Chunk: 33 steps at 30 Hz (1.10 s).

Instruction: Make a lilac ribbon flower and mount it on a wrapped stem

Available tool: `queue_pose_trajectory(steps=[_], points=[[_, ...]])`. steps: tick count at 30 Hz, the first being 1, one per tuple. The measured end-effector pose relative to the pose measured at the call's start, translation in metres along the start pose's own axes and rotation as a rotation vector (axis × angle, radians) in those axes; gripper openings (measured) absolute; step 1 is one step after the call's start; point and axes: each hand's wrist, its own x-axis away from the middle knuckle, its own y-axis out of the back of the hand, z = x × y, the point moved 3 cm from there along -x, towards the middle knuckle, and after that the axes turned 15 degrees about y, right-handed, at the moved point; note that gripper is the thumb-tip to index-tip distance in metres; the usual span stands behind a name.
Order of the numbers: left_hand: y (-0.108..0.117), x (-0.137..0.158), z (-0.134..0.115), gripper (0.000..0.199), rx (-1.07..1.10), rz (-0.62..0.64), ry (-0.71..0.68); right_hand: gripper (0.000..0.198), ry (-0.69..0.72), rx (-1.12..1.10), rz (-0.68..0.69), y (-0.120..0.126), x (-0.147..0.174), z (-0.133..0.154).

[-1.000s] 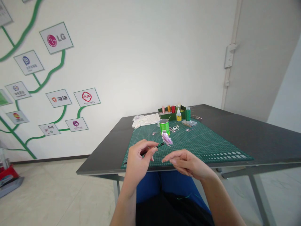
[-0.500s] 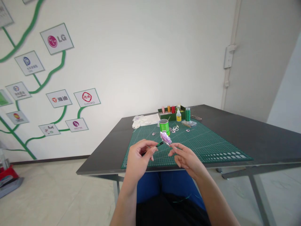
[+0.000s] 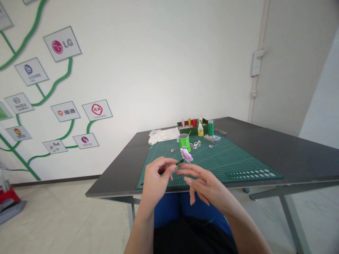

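Note:
Between its thumb and fingers, my left hand (image 3: 158, 178) pinches the dark green stem of a handmade flower (image 3: 186, 155). The pale purple petals point up and to the right, above the near part of the green cutting mat (image 3: 212, 160). Close beside the stem is my right hand (image 3: 202, 183), with its fingers apart and nothing visible in them. Its fingertips reach toward my left fingertips below the bloom; I cannot tell whether they touch the stem. Behind the flower stands a green tin can (image 3: 184, 142) with a thin stick in it.
Small scissors (image 3: 196, 144) and loose petal pieces (image 3: 210, 146) lie on the mat. Farther back are a glue bottle (image 3: 200, 131), a green thread spool (image 3: 210, 128) and a box (image 3: 192, 129) of coloured spools. White material (image 3: 156, 136) lies at the table's back left.
My right hand has moved from the petals down and left toward the stem, its fingers spreading. My left hand keeps its hold on the flower.

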Motion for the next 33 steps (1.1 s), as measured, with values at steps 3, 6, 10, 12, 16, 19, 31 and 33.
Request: queue_pose_trajectory(steps=[3,6,10,12,16,19,31,33], points=[[0.000,0.000,0.000,0.012,-0.005,-0.009,-0.004,0.065,-0.014,-0.011,0.047,-0.008,0.003,0.003],[0.001,0.001,-0.001,0.013,-0.014,-0.023,-0.013,0.069,-0.039,0.034,0.060,-0.010,0.005,0.004],[0.003,0.000,-0.001,0.014,-0.035,-0.052,-0.020,0.066,0.000,0.122,0.047,-0.008,0.008,0.010],[0.003,-0.001,0.000,0.014,-0.048,-0.060,-0.021,0.060,0.032,0.165,0.055,-0.009,0.011,0.015],[0.002,-0.002,0.002,0.015,-0.077,-0.077,-0.014,0.049,0.104,0.323,0.052,-0.010,0.018,0.029],[0.001,-0.002,0.004,0.015,-0.112,-0.074,-0.008,0.047,0.145,0.428,0.073,-0.011,0.025,0.040],[-0.008,0.001,0.002,0.012,-0.276,0.076,-0.044,0.035,0.406,0.553,0.268,0.006,0.014,0.109],[-0.009,0.002,-0.001,0.014,-0.308,0.109,-0.058,0.033,0.432,0.541,0.297,0.012,-0.001,0.120]])
